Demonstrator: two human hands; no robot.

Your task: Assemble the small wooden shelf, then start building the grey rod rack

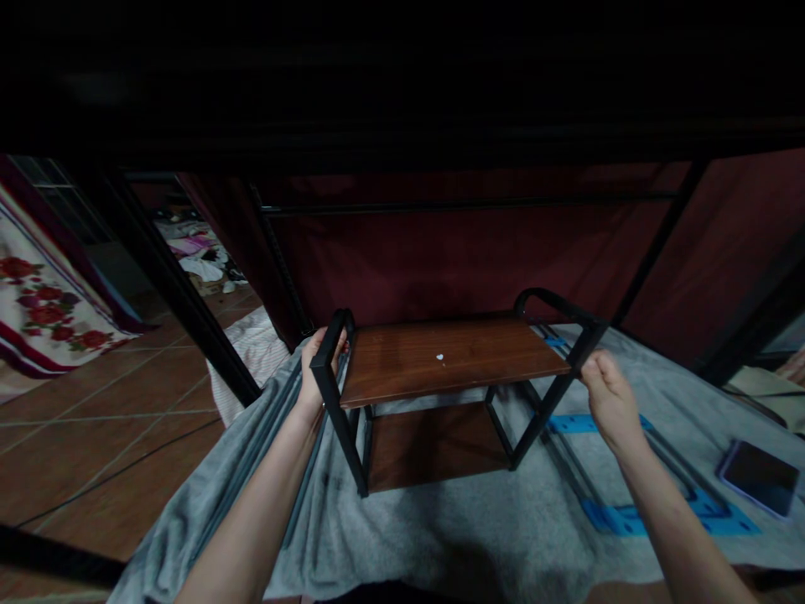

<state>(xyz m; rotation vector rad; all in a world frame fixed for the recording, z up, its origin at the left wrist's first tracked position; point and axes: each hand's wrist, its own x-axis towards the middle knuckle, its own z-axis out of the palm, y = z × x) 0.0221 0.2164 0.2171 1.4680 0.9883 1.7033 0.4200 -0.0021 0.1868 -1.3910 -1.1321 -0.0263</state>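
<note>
While the two-tier rack (390, 361) stands upright mid-scene on a grey blanket (521, 528), its upper board bears a white mark (439, 357), too small to read. The left hand (313, 373) curls around its left side; the right hand (609, 394), blurred, meets its right side, grip unclear. Blue strips (575, 424) and a dark-screened phone (760, 478) lie right.
</note>
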